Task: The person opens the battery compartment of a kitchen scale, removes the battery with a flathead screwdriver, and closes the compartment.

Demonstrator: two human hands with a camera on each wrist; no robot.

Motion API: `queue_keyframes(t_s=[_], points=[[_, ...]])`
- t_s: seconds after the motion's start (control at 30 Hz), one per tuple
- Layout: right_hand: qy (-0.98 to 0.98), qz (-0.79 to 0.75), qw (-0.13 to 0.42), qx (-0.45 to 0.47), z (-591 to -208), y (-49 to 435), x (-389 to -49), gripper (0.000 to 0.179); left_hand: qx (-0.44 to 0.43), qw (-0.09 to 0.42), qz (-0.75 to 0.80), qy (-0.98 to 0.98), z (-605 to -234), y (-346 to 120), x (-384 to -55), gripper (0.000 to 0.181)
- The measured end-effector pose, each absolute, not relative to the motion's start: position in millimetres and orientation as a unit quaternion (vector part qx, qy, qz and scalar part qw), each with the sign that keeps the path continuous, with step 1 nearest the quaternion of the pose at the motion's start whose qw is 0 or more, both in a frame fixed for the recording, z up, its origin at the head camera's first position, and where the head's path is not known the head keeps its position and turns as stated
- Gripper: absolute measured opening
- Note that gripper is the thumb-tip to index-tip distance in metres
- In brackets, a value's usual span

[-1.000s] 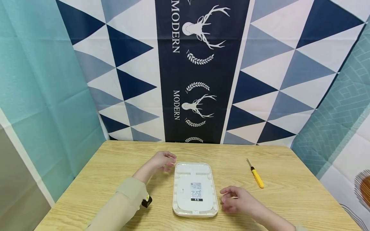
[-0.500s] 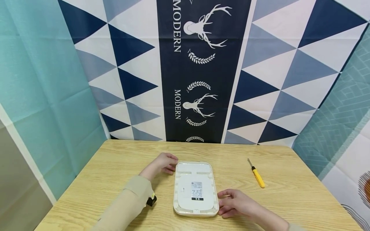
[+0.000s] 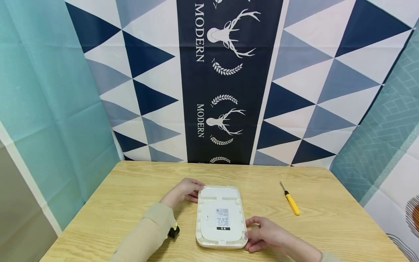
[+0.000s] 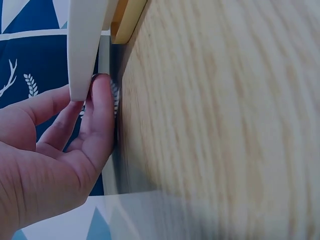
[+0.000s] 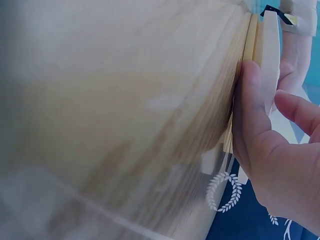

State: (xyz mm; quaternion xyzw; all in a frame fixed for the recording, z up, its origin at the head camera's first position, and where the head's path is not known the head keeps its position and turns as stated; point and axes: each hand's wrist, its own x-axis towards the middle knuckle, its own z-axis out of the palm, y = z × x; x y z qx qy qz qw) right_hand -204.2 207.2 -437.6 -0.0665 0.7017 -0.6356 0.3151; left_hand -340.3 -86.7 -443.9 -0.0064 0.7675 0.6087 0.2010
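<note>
Only in head view: label on white panel between hands

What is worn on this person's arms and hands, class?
The left hand and right hand wear no gloves. The left sleeve is plain beige; of the right sleeve only a beige edge shows. A small black item with a yellow patch shows beside the left sleeve.

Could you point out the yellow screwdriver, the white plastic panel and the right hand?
Yellow screwdriver (image 3: pixel 291 202): head view, on its handle.
White plastic panel (image 3: pixel 211 211): head view, on its face beside the label.
Right hand (image 3: pixel 264 234): head view, on its middle.
</note>
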Motion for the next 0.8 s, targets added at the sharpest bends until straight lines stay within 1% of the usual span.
queue_keyframes(t_s=[0.4, 0.8], points=[[0.686, -0.646, 0.329, -0.063, -437.0, 207.7, -205.4, 0.052, -0.017, 0.201, 0.607, 0.769, -446.3, -84.9, -342.7, 0.026], [0.680, -0.647, 0.338, -0.069, -433.6, 208.0, -208.9, 0.051, -0.019, 0.189, 0.609, 0.770, -443.4, -84.5, -340.0, 0.025]])
